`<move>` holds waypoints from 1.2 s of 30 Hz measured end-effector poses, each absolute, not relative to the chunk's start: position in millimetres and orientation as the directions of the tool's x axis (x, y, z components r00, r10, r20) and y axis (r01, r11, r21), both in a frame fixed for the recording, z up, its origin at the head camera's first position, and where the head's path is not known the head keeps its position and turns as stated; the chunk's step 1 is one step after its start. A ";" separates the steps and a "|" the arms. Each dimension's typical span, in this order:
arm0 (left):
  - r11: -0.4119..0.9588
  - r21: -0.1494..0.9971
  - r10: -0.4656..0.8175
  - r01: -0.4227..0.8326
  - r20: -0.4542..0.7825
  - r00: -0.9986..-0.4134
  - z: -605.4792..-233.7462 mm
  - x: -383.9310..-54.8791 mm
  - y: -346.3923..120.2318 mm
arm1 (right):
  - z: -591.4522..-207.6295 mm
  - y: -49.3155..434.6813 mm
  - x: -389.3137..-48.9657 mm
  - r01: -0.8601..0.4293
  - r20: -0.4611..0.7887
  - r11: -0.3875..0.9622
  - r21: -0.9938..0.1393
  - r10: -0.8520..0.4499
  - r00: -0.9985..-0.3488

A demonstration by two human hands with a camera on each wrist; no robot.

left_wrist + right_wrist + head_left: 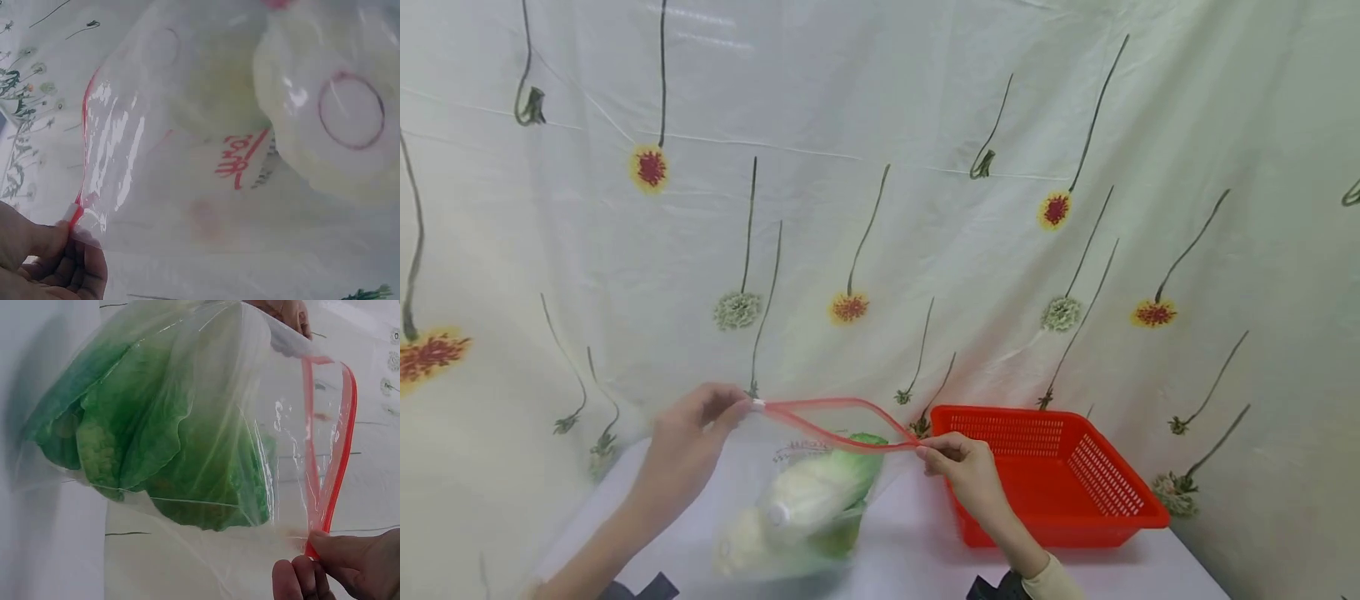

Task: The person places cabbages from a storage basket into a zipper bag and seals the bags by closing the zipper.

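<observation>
Between both hands hangs a clear zip bag (pixel 790 492) with a red zip strip along its mouth, which gapes in a loop. Inside are pale, green-leaved heads of leafy cabbage (pixel 816 496); their green leaves (pixel 156 431) fill the bag in the right wrist view. My left hand (pixel 688 446) pinches one end of the strip at the white slider (pixel 72 211). With thumb and fingers, my right hand (pixel 966 475) pinches the other end of the red strip (pixel 347 437). Red lettering (pixel 237 164) shows on the bag in the left wrist view.
A red plastic basket (pixel 1037 508) with slotted walls stands on the white table (pixel 917 558), just behind and right of my right hand. A pale curtain (pixel 880 208) printed with flowers hangs behind the table.
</observation>
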State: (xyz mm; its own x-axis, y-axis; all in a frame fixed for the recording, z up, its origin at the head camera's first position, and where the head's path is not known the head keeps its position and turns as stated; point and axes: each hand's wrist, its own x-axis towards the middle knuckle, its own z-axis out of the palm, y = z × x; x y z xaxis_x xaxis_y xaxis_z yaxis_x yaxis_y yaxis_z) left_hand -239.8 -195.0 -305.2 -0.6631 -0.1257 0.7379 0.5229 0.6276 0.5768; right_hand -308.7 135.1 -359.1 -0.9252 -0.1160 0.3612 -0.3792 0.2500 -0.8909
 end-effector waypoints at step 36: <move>0.562 0.384 0.138 0.733 0.830 -0.540 -321.8 -229.6 -127.7 | -334.7 82.9 -269.5 -0.850 0.733 0.312 -0.423 -0.434 -0.524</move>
State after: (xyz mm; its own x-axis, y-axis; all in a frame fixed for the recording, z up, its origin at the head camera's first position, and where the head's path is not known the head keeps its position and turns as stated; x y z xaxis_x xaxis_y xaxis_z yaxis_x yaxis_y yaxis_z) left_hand -229.6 -127.7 -321.8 -0.5402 0.1383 0.8301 0.7332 0.5615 0.3836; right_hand -269.5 82.9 -334.7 -0.5242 -0.4337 0.7329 -0.8504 0.3122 -0.4235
